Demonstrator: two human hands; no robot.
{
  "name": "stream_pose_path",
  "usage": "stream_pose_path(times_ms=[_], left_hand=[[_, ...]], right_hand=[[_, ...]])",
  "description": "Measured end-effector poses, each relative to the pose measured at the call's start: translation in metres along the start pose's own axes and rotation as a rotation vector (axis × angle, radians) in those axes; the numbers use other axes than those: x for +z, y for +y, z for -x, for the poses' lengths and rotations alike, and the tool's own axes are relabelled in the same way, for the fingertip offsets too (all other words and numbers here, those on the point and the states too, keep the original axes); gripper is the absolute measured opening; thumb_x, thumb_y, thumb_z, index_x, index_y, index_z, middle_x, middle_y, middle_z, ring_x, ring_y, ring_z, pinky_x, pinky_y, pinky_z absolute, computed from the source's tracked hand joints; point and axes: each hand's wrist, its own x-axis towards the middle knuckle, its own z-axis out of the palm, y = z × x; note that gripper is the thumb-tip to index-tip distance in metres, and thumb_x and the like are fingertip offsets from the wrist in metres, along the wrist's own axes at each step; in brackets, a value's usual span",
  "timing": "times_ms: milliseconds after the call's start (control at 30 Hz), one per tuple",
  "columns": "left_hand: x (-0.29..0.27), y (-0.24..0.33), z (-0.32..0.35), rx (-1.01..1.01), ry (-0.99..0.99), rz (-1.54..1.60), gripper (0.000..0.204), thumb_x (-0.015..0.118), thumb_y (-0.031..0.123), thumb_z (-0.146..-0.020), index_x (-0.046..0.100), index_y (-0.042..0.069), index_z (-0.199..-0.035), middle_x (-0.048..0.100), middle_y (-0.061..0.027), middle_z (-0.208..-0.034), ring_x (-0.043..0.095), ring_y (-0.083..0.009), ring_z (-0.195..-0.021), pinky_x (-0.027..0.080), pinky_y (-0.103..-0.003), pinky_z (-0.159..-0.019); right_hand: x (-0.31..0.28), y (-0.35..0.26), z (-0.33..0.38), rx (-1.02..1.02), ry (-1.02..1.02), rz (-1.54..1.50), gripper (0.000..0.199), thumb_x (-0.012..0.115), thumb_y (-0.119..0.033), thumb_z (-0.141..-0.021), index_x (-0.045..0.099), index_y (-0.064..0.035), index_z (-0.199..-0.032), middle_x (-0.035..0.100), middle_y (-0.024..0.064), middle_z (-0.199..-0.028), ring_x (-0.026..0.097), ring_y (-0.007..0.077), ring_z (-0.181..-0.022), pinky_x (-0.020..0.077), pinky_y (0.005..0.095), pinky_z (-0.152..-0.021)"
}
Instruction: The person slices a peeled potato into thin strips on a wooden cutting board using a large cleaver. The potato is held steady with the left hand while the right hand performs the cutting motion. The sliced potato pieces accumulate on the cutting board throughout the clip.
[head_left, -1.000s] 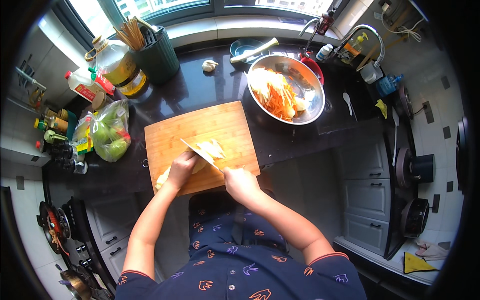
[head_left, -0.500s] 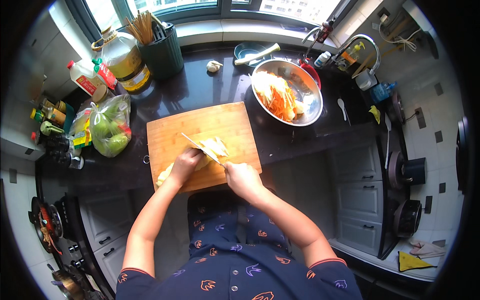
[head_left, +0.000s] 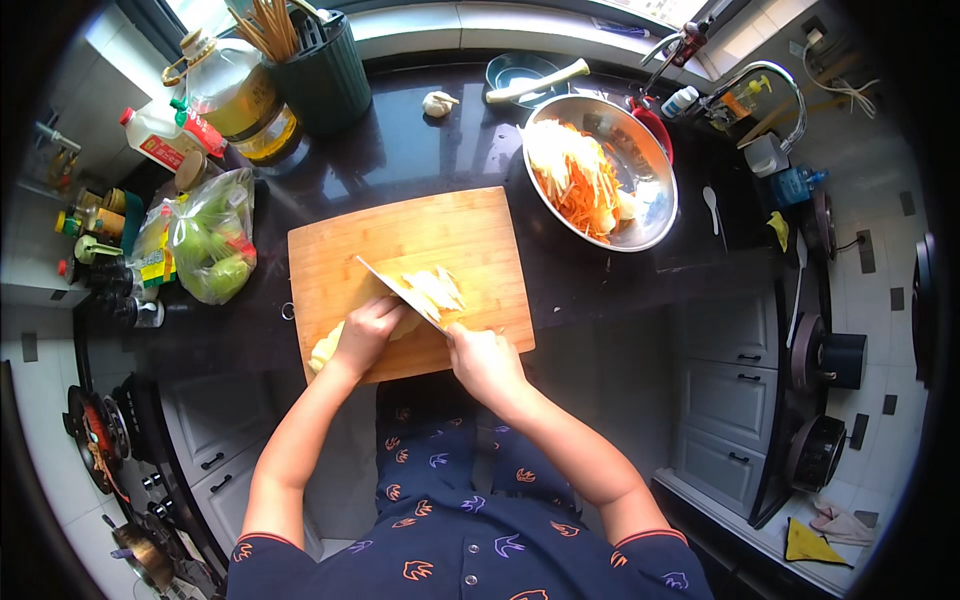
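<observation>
left hand pinning pale veg on cutting board | right hand gripping knife, blade toward 10 o'clock | steel bowl at 2

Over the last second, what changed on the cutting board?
Little changed. The right hand keeps its grip on the broad steel knife, its blade tilted over the pale yellow vegetable slices; any stroke is too small to tell. The left hand stays pressed on the pale vegetable chunk. The rectangular wooden cutting board and the round steel bowl of shredded carrot have not visibly moved on the counter.
</observation>
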Motion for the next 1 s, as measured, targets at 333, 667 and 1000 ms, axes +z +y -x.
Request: stream_pose_path(times_ms=[333, 667, 1000], left_hand=[[-0.001, -0.004, -0.001, -0.003, -0.020, 0.015, 0.022, 0.068, -0.004, -0.071, 0.074, 0.005, -0.091, 0.070, -0.0097, -0.088, 0.070, -0.0294, -0.084, 0.060, -0.038, -0.071], [0.002, -0.004, 0.001, -0.028, 0.007, 0.002, 0.022, 0.068, -0.004, -0.069, 0.074, 0.006, -0.088, 0.069, -0.0080, -0.085, 0.069, -0.0277, -0.079, 0.058, -0.036, -0.066], [0.003, 0.002, -0.001, -0.061, 0.032, -0.092, 0.016, 0.068, -0.004, -0.069, 0.072, 0.006, -0.081, 0.068, -0.0074, -0.081, 0.069, -0.0272, -0.078, 0.057, -0.036, -0.063]], right_hand=[[-0.032, -0.007, 0.019, -0.006, -0.083, 0.071, 0.015, 0.057, -0.014, -0.097, 0.061, -0.0069, -0.109, 0.067, 0.0222, -0.070, 0.069, 0.0410, -0.066, 0.0561, 0.0515, -0.059], [0.002, 0.003, 0.003, -0.034, 0.017, 0.060, 0.014, 0.055, -0.010, -0.093, 0.059, -0.0062, -0.106, 0.067, 0.0197, -0.067, 0.069, 0.0391, -0.063, 0.0560, 0.0499, -0.057], [-0.024, -0.003, 0.020, -0.017, -0.052, 0.073, 0.013, 0.055, -0.009, -0.093, 0.058, -0.0053, -0.105, 0.067, 0.0182, -0.066, 0.069, 0.0371, -0.060, 0.0555, 0.0475, -0.054]])
